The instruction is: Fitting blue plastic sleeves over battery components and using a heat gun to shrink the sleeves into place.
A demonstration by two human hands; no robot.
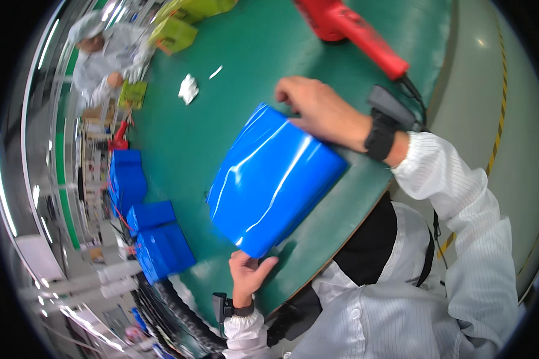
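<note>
A blue film-wrapped block [275, 176], like a battery pack, lies at a slant on the green table, its film glossy and creased. At its near end, my left hand [251, 274] has thumb and fingers about the corner; some fingertips are hidden behind the block. Across the far right edge bends my right hand [320, 110], fingers curled and thumb against the film; slight blur covers the fingertips. Both wrists carry dark straps with small devices.
A red heat gun [365, 42] with a cord rests at the far right. Several blue packs [161, 251] with wires stand at the left. White scrap [188, 89] lies on the table [203, 131]. Far left, a co-worker [105, 57] handles a yellow-green block [132, 94].
</note>
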